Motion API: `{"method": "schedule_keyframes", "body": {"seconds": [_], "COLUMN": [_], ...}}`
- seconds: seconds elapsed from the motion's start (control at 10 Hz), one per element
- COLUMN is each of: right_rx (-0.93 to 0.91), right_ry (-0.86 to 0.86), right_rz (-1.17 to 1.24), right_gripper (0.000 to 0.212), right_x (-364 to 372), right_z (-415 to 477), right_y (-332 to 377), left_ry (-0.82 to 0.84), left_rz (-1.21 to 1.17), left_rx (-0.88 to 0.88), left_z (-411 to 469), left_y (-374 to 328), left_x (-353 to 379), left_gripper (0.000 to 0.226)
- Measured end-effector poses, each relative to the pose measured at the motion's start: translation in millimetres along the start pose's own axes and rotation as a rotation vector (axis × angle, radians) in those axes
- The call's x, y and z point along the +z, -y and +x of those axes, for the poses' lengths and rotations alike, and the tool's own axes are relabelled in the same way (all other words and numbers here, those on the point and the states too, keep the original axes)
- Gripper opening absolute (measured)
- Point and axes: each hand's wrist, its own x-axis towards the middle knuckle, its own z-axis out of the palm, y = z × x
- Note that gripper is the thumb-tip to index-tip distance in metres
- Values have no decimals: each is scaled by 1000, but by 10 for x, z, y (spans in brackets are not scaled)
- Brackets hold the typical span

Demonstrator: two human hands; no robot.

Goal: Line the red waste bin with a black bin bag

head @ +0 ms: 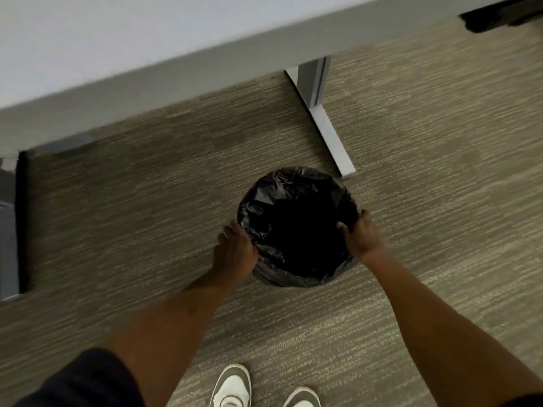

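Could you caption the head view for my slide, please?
Both hands, left and right, fit black bin bag over bin.

no readable text, labels, or signs anywhere

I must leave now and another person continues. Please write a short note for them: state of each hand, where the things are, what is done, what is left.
Left hand: gripping the black bin bag at the rim, left side.
Right hand: gripping the bag at the rim, right side.
Bin stands on the carpet near the desk leg; the bag covers it fully, no red visible.
Done: bag is inside and folded over the rim.
Left: probably only smoothing, then let go.
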Motion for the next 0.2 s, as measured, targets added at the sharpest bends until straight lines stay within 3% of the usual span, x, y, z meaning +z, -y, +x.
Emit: {"method": "schedule_keyframes", "body": {"seconds": [0.1, 0.2], "right_rx": [-89, -154], "right_ry": [-75, -241], "right_rz": [-252, -210], "right_gripper": [95, 107], "right_x": [-134, -324], "right_z": [-315, -761], "right_y": [59, 164], "left_ry": [-136, -110], "left_rz": [261, 317], "left_rx": [162, 249], "left_z": [-319, -726], "left_y": [-18, -149], "left_x": [-137, -226], "left_gripper": [76, 69]}}
